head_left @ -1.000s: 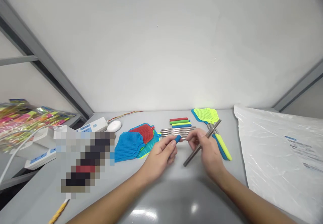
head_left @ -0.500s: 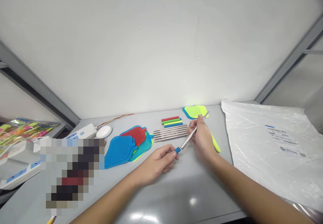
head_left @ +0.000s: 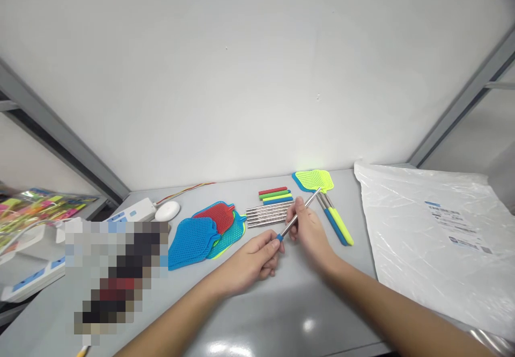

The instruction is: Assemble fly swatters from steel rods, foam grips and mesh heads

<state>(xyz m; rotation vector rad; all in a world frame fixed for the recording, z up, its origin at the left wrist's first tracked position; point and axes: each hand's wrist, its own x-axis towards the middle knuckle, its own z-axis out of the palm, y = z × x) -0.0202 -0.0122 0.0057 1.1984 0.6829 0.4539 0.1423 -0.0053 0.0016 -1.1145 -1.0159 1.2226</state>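
Observation:
In my left hand is a blue handle grip, mostly hidden by the fingers. My right hand is closed around a shiny metal rod, whose lower end meets the top of that grip. Just behind the hands lie several more metal rods side by side, with red, green, yellow and blue handle grips beyond them. To the left, mesh fly swatter heads overlap in a pile, blue and red among them. Two fly swatters, one yellow-handled and one blue-handled, lie right of my right hand.
A white plastic package with a label covers the table's right side. On the left are a power strip, a round white device and a pixelated area. Colourful packaged items lie at far left. A white wall stands behind.
My right hand has moved left and down, bringing the rod's lower end from just apart to meeting the blue grip. The swatter handles at right are now more exposed.

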